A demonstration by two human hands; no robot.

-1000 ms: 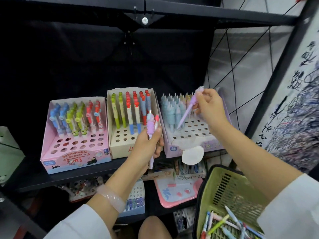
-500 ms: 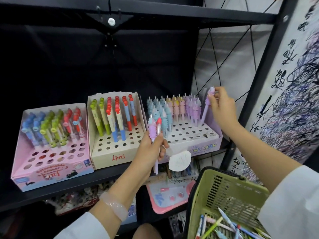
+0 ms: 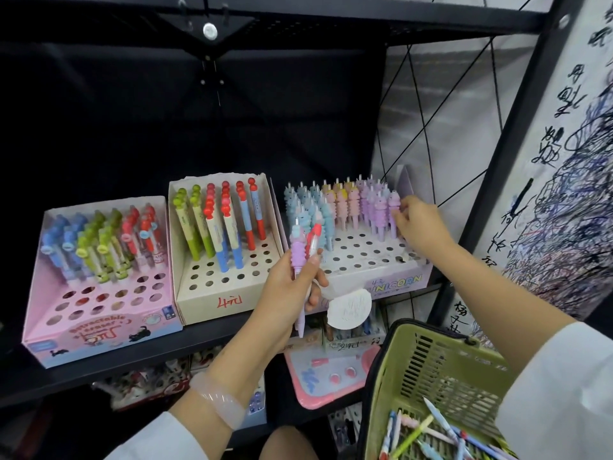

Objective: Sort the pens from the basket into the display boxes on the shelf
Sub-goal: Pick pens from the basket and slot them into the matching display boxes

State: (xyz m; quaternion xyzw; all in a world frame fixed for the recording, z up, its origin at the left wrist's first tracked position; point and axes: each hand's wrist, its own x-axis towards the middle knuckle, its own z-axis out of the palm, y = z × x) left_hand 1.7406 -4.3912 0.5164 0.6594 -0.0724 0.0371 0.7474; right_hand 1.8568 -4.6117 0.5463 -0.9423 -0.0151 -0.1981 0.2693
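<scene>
On the shelf: three display boxes (image 3: pixel 374 257), holes partly filled.
Right hand (image 3: pixel 419 224): reached out, fingertips pinched on a lilac pen (image 3: pixel 393 212) stood in the right box.
Left hand (image 3: pixel 292 287): two pens (image 3: pixel 303 250) gripped upright.
Basket (image 3: pixel 441 366): more pens inside.
Handling: judged light, stiff, bumpy; best held mid-barrel.

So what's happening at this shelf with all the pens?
A person is restocking pens. Their right hand is at a purple unicorn pen in the right-most display box, seemingly slotting it in. Their left hand grips two more pens, one purple, one red-tipped. A green basket with more pens sits below.
</scene>
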